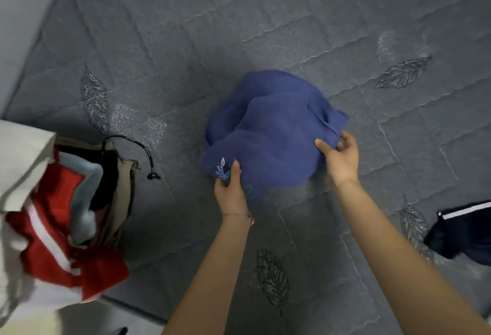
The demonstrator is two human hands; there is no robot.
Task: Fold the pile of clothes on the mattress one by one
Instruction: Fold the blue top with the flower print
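A blue garment (268,130) with a small white leaf embroidery lies bunched up in the middle of the grey quilted mattress (265,29). My left hand (230,191) pinches its near left edge, right beside the embroidery. My right hand (338,156) grips the garment's near right edge, thumb on top of the cloth. The pile of clothes (66,210) sits at the left edge: red, white, light blue, black and tan pieces heaped together, with a black drawstring (144,152) looping out.
A dark navy garment with a white stripe (465,231) lies at the right edge of the mattress. A white wall or bed frame (24,16) borders the mattress at the upper left. Bare quilted mattress spreads beyond the blue garment.
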